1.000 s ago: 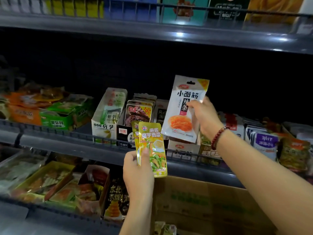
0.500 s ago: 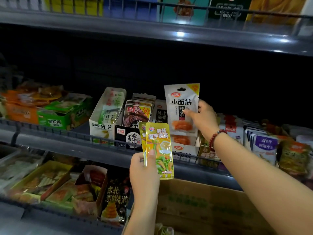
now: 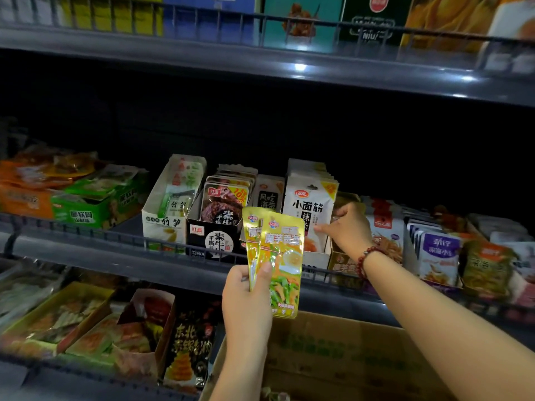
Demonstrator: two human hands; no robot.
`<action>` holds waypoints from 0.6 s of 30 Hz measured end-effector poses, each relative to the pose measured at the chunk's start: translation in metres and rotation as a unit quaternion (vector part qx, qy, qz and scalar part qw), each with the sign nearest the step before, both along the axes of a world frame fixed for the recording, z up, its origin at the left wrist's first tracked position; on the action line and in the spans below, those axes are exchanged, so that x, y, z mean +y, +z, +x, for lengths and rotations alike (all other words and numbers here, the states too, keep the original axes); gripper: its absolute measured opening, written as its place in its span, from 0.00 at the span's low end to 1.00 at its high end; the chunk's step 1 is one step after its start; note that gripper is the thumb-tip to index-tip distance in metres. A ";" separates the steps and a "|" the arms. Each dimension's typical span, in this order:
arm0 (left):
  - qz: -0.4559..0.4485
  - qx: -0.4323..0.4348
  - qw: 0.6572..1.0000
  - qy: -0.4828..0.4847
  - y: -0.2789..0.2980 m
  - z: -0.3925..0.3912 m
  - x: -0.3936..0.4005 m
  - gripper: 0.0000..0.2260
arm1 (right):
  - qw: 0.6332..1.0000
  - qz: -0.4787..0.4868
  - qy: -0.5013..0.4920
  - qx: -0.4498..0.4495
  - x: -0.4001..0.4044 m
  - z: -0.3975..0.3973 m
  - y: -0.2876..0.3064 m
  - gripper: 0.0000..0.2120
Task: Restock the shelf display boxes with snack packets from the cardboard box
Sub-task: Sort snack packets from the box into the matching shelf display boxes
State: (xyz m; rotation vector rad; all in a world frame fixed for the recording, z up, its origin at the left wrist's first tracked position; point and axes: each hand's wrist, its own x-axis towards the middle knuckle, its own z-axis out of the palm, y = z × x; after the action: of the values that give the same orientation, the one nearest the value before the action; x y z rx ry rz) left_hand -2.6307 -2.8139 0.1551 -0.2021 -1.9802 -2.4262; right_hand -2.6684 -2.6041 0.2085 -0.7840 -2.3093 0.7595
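Observation:
My left hand grips two yellow snack packets upright in front of the middle shelf. My right hand reaches to a white snack packet with black characters and pinches its lower right edge. That packet stands at the front of a row of like packets in a white display box. The open cardboard box sits below my arms, in front of the lower shelf.
A black display box and a white bamboo-shoot box stand left of the white one. Purple packets fill the right. A wire rail runs along the shelf front. The upper shelf overhangs.
My right hand has lowered the white packet from the air into the front of its display box. My left hand has drifted right and a little up with the yellow packets.

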 end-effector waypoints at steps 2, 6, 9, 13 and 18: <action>-0.001 0.005 1.000 -0.014 0.002 0.003 0.003 0.09 | 0.999 -0.024 0.016 0.040 -0.008 0.012 0.002 0.21; 0.001 0.008 0.999 -0.033 0.005 0.012 0.011 0.10 | 0.954 -0.242 0.132 0.115 -0.035 0.054 0.007 0.17; -0.015 0.035 0.998 -0.052 0.007 0.022 0.018 0.13 | 0.930 -0.283 0.234 0.021 -0.051 0.088 0.005 0.20; -0.058 0.083 0.992 -0.074 0.008 0.037 0.028 0.21 | 0.898 -0.325 0.295 0.029 -0.049 0.113 -0.006 0.15; -0.138 0.119 0.977 -0.114 0.006 0.051 0.040 0.17 | 0.891 -0.388 0.204 0.116 -0.037 0.127 -0.012 0.17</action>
State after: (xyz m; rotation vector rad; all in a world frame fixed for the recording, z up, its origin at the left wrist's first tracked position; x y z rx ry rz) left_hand -2.5802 -2.7741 0.1608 -0.7231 -2.2784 -2.1019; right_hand -2.5418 -2.6409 0.1966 -0.4621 -1.9352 1.9211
